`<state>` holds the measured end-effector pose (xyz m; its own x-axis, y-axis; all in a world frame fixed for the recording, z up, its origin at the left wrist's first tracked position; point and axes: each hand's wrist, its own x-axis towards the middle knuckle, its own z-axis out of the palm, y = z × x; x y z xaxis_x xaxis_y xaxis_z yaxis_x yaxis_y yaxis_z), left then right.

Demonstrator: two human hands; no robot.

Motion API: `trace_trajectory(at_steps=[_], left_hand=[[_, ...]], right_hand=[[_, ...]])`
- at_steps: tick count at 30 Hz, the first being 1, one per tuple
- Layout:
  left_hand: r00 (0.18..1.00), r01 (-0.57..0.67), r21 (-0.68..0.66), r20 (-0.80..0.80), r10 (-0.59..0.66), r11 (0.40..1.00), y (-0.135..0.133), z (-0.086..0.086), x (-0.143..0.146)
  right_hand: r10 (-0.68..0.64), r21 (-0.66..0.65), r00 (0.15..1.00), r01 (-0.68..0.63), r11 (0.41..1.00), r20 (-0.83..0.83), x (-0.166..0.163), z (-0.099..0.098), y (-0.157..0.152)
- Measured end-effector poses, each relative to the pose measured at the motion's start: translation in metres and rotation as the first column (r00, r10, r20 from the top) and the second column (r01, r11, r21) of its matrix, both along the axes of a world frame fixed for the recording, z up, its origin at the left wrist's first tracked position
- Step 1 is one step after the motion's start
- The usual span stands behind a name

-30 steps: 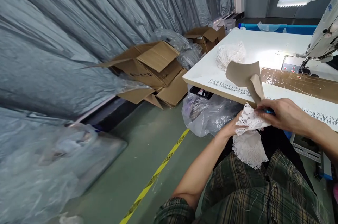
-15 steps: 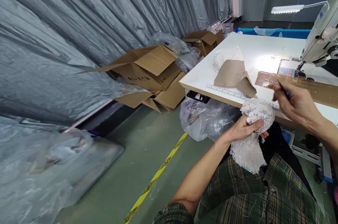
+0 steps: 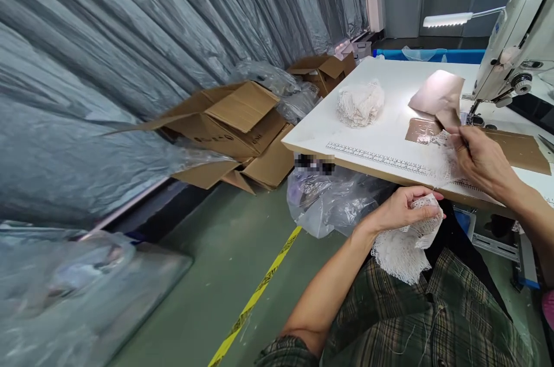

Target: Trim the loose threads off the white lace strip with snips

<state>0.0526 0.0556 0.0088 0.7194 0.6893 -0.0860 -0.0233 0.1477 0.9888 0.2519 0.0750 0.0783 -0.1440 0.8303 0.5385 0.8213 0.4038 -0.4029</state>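
Observation:
White lace fabric (image 3: 402, 254) is bunched in my left hand (image 3: 404, 211), its thumb pressed over the cloth and the loose end hanging over my lap. Above the table's front edge, my right hand (image 3: 485, 156) is closed on the lower corner of a brown paper piece (image 3: 437, 96), which stands up tilted beside the sewing machine's needle. Thin white lace (image 3: 441, 162) hangs by the right fingers; whether it joins the left hand's lace I cannot tell. A crumpled heap of white lace (image 3: 361, 103) lies on the table, left of the paper.
The sewing machine (image 3: 506, 38) and its lit lamp (image 3: 448, 21) stand at the right. A brown board (image 3: 515, 150) lies along the white table (image 3: 311, 130), with a printed ruler at its edge. Cardboard boxes (image 3: 242, 107) and plastic bags (image 3: 333, 199) are to the left and below.
My right hand has taken hold of the brown paper, which has moved right and up toward the machine. More of the lace heap shows. The left hand's lace hangs a little differently.

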Motion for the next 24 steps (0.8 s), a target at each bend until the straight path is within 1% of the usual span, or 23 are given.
trace_trajectory(at_steps=[1, 2, 3, 4, 5, 6, 7, 8, 10, 13, 15, 18, 21, 24], left_hand=[[1.000, 0.006, 0.018, -0.006, -0.006, 1.000, 0.000, 0.002, 0.001], [1.000, 0.003, 0.049, -0.017, -0.002, 0.999, -0.001, 0.003, 0.002], [1.000, -0.011, 0.091, -0.027, 0.013, 0.996, -0.001, 0.004, 0.002], [0.999, -0.031, 0.135, -0.034, 0.036, 0.990, -0.001, 0.005, 0.002], [0.998, -0.052, 0.170, -0.036, 0.059, 0.984, -0.002, 0.005, 0.001], [0.996, -0.071, 0.191, -0.035, 0.079, 0.979, -0.002, 0.005, -0.001], [0.995, -0.089, 0.200, -0.033, 0.097, 0.976, -0.003, 0.005, -0.002], [0.993, -0.102, 0.200, -0.033, 0.111, 0.974, -0.003, 0.004, -0.004], [0.991, -0.117, 0.184, -0.039, 0.127, 0.976, -0.005, 0.004, -0.008], [0.991, -0.116, 0.168, -0.054, 0.126, 0.979, -0.006, 0.006, -0.012], [0.990, -0.116, 0.175, -0.059, 0.128, 0.978, -0.007, 0.008, -0.012], [0.988, -0.126, 0.201, -0.059, 0.141, 0.971, -0.008, 0.010, -0.011], [0.986, -0.138, 0.211, -0.067, 0.155, 0.968, -0.009, 0.009, -0.011], [0.983, -0.160, 0.210, -0.061, 0.176, 0.965, -0.009, 0.008, -0.011]], right_hand=[[-0.013, 0.053, 0.998, 0.016, 0.998, -0.055, -0.001, 0.005, -0.011], [-0.028, 0.054, 0.992, 0.035, 0.998, -0.127, -0.004, 0.010, -0.023], [-0.037, 0.013, 0.976, 0.041, 0.999, -0.213, -0.007, 0.014, -0.036], [-0.022, -0.079, 0.957, -0.001, 0.997, -0.289, -0.010, 0.016, -0.048], [0.000, -0.181, 0.938, -0.067, 0.981, -0.346, -0.013, 0.015, -0.060], [0.026, -0.260, 0.919, -0.138, 0.956, -0.393, -0.016, 0.013, -0.070], [0.044, -0.341, 0.906, -0.203, 0.918, -0.421, -0.018, 0.008, -0.078], [0.050, -0.406, 0.897, -0.248, 0.879, -0.439, -0.019, 0.001, -0.084], [0.038, -0.469, 0.888, -0.278, 0.839, -0.458, -0.020, -0.015, -0.091], [-0.028, -0.508, 0.904, -0.214, 0.834, -0.427, -0.022, -0.039, -0.092], [-0.056, -0.507, 0.923, -0.158, 0.847, -0.381, -0.024, -0.049, -0.089], [-0.043, -0.490, 0.942, -0.134, 0.862, -0.333, -0.030, -0.052, -0.084], [-0.023, -0.465, 0.947, -0.136, 0.875, -0.319, -0.035, -0.049, -0.079], [-0.029, -0.449, 0.948, -0.123, 0.885, -0.317, -0.038, -0.049, -0.076]])
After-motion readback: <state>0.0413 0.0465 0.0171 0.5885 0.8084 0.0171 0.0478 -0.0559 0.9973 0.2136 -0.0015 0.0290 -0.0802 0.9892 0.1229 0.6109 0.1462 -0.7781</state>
